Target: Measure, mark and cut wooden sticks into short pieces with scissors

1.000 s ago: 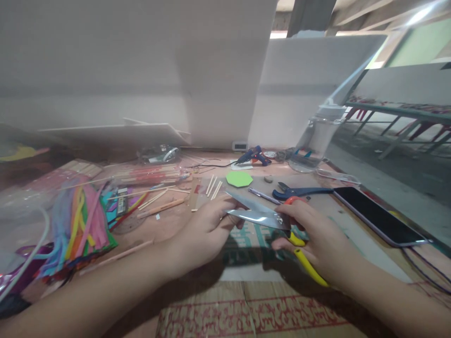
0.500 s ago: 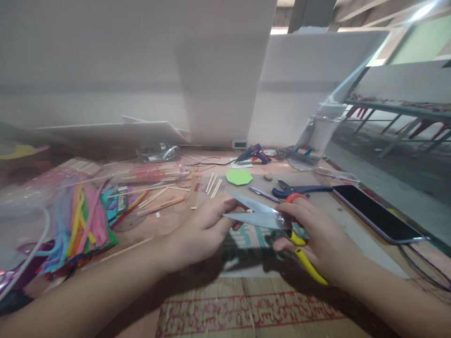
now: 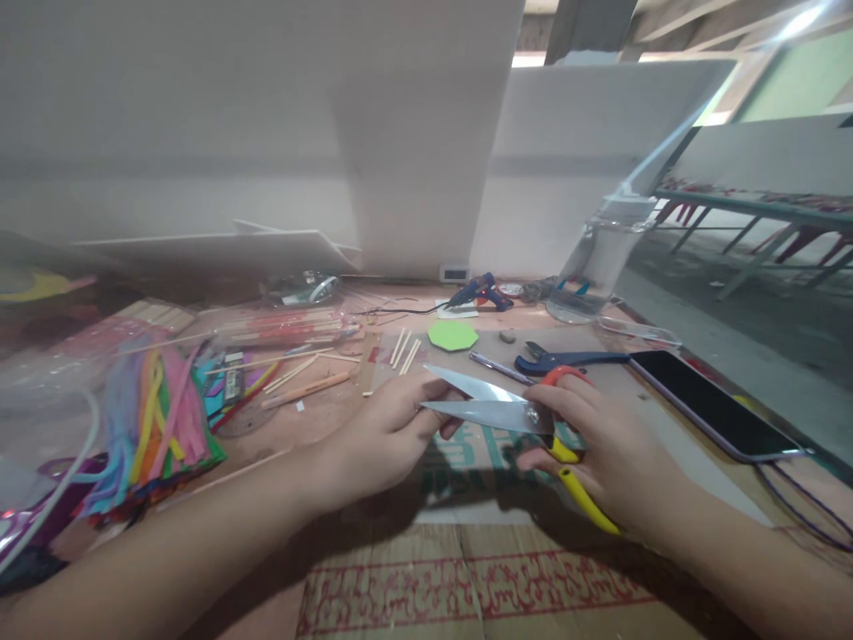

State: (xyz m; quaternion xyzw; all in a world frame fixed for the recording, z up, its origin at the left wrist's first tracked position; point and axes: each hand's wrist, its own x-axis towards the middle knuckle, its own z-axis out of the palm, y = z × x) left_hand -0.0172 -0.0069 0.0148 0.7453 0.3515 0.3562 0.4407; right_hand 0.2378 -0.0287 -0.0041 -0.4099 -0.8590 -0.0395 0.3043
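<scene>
1. Right hand (image 3: 600,444) grips the handles of the scissors (image 3: 493,416): stiff, slick-bladed, probably light, best held there.
2. From that grip, the open blades point to nine o'clock, at the left hand (image 3: 390,431), fingertips pressed together (pinching what, I cannot tell).
3. Green octagon (image 3: 453,335): beyond, twelve o'clock.

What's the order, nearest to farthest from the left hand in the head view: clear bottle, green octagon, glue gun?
From the left hand:
1. Green octagon: beyond the hand, slightly right.
2. Glue gun: behind the octagon, a bit farther right.
3. Clear bottle: farther right, toward the back.
</scene>
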